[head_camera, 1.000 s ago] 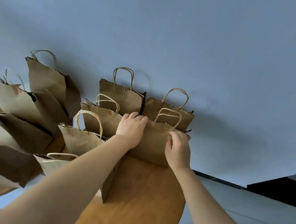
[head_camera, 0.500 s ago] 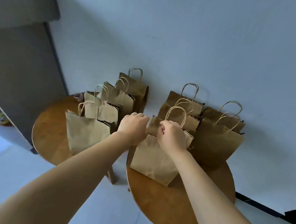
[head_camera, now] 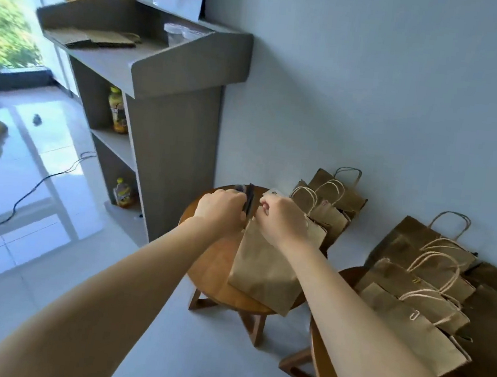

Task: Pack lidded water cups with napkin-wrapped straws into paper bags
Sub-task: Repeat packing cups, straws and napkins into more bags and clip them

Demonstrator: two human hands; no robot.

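Both hands pinch the top edge of one paper bag [head_camera: 266, 270] at frame centre, left hand [head_camera: 222, 208] and right hand [head_camera: 280, 219] close together. The bag hangs below them, long axis upright, over the small round tabletop [head_camera: 212, 261]; packed bags [head_camera: 328, 206] crowd behind.

Left round worktop [head_camera: 202, 263]: near-left half bare, open to a hand from the floor side. Held bag [head_camera: 263, 269] blocks its middle, more bags [head_camera: 331, 203] crowd the wall side. Grey counter [head_camera: 168, 149] walls off the far-left. Right worktop [head_camera: 322, 374] packed with bags [head_camera: 432, 299]; open floor gap [head_camera: 286, 339] between the two.
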